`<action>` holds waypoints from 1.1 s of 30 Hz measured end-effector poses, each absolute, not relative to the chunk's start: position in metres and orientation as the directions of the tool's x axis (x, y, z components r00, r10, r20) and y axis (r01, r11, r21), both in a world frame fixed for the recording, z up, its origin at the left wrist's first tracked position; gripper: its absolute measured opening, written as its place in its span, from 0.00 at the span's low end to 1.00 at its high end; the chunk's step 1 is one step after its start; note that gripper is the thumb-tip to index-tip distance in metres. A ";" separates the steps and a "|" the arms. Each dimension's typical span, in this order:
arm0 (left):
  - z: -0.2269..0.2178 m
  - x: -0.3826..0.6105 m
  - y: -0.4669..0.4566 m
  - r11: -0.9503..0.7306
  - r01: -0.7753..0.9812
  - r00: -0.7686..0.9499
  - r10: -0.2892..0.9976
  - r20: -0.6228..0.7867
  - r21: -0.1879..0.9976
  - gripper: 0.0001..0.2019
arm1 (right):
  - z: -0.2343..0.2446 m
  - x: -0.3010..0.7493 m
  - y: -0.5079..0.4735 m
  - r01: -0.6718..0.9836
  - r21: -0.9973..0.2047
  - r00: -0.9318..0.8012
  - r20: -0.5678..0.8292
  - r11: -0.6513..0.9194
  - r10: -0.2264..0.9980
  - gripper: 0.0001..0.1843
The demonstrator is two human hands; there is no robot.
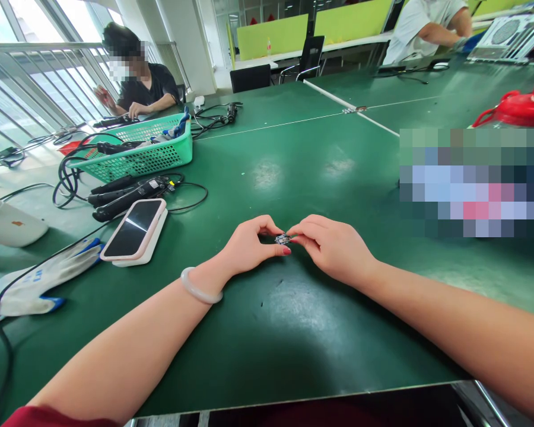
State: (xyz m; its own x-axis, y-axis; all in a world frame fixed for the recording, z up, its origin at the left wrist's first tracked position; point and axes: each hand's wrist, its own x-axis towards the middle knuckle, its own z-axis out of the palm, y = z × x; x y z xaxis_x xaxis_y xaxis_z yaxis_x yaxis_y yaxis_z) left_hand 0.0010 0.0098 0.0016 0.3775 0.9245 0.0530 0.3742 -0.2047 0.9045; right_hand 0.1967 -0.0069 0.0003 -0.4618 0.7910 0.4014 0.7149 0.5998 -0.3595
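Between my two hands, just above the green table point(267, 332), is a small black-and-silver piece point(283, 239) that looks like a tiny circuit board; its details are too small to make out. My left hand point(253, 244) pinches it from the left, thumb below and forefinger above. From the other side, the fingertips of my right hand point(333, 246) close on its right edge. A pale bangle point(200, 289) circles my left wrist.
On the left lie a phone point(136, 231) on a white box, black corded tools point(131, 196), a green basket point(146, 155) and work gloves point(40, 281). A red-lidded container point(520, 110) stands right. Two people sit or stand across the table.
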 end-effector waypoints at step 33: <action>0.025 -0.093 0.031 0.099 0.995 -0.099 0.980 0.174 0.010 0.21 | -0.010 0.208 0.001 0.682 -0.425 -0.512 0.304 0.595 0.803 0.14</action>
